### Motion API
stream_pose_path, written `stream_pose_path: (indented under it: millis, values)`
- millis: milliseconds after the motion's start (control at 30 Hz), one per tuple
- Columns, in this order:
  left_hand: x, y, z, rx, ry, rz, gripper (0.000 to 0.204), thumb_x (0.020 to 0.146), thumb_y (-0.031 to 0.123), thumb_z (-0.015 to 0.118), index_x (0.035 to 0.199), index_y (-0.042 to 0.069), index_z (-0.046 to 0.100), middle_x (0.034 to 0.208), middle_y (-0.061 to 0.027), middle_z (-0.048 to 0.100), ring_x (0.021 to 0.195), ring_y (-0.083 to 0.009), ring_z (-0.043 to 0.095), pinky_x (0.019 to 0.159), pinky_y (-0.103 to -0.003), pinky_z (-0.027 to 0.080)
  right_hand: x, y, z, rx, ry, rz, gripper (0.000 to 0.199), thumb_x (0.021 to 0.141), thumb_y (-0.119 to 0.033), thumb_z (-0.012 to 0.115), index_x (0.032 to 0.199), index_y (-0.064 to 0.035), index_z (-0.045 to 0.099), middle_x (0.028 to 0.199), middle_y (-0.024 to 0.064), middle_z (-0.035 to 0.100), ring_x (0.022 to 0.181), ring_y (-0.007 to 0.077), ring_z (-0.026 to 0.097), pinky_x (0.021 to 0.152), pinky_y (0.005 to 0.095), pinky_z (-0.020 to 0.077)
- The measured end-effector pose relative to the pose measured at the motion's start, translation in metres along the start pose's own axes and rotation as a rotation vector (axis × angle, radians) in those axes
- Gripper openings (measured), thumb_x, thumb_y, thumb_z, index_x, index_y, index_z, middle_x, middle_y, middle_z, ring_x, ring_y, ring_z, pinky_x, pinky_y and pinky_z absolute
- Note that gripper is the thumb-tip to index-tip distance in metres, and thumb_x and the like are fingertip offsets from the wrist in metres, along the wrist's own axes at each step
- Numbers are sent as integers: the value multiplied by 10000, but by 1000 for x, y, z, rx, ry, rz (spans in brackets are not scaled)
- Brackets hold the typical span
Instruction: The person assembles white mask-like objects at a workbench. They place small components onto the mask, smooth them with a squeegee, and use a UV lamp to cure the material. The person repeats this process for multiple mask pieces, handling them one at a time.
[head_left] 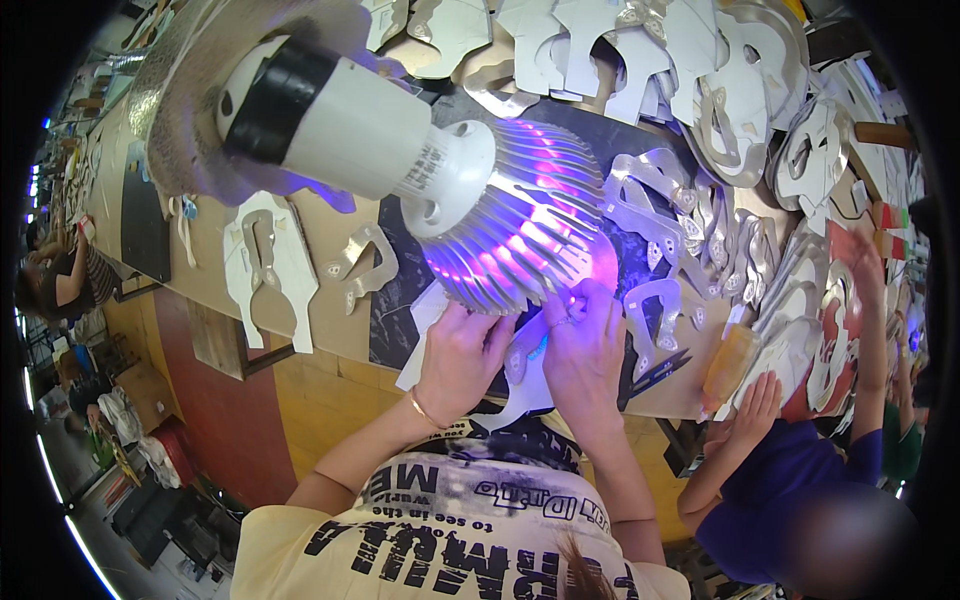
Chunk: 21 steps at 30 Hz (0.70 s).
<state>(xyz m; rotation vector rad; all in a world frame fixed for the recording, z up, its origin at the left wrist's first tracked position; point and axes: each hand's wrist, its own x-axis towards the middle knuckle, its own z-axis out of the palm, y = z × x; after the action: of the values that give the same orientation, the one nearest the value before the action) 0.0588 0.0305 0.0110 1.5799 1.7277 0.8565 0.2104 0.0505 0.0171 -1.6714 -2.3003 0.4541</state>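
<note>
We press our left hand [458, 358] and right hand [583, 345] onto a silver cutout [524, 352] lying on the desk [330, 340]. Both hands pinch it, fingers curled, under the purple lamp [510, 225].

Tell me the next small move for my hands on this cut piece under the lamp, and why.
Probably press the piece flat with the left hand while the right hand smooths along it. Both hands already pinch it together on the dark mat under the lamp, and its lower end hangs off the table edge, so it looks unsteady.
</note>
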Motion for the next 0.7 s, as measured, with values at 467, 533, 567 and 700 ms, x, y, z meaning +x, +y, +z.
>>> stream_pose_path:
  millis: [467, 533, 567, 700]
  values:
    - [-20, 6, -5, -73, 35, -39, 296, 853, 59, 732, 1145, 30, 697, 895, -140, 673, 730, -263, 669, 646, -345, 532, 6, 10, 7, -72, -13, -120, 505, 802, -78, 621, 1307, -93, 604, 1158, 140, 529, 1070, 315, 529, 830, 409, 459]
    - [-19, 4, -9, -63, 6, -55, 263, 884, 59, 696, 1138, -4, 671, 902, -140, 655, 696, -264, 671, 618, -342, 542, 6, 9, 8, -75, -1, -118, 493, 798, -82, 621, 1291, -109, 615, 1147, 135, 530, 1070, 311, 530, 828, 405, 458]
    - [-19, 3, -11, -65, -9, -56, 270, 883, 57, 696, 1145, -5, 671, 902, -143, 657, 694, -264, 668, 617, -341, 540, 6, 8, 8, -73, 11, -122, 485, 796, -84, 621, 1280, -118, 622, 1140, 133, 530, 1072, 308, 529, 828, 404, 458]
    - [-18, 2, -12, -83, -17, -51, 285, 884, 54, 694, 1162, -6, 670, 906, -148, 660, 678, -259, 657, 611, -339, 529, 6, 6, 6, -79, 16, -138, 448, 791, -92, 618, 1236, -136, 648, 1117, 129, 528, 1076, 305, 524, 826, 402, 456]
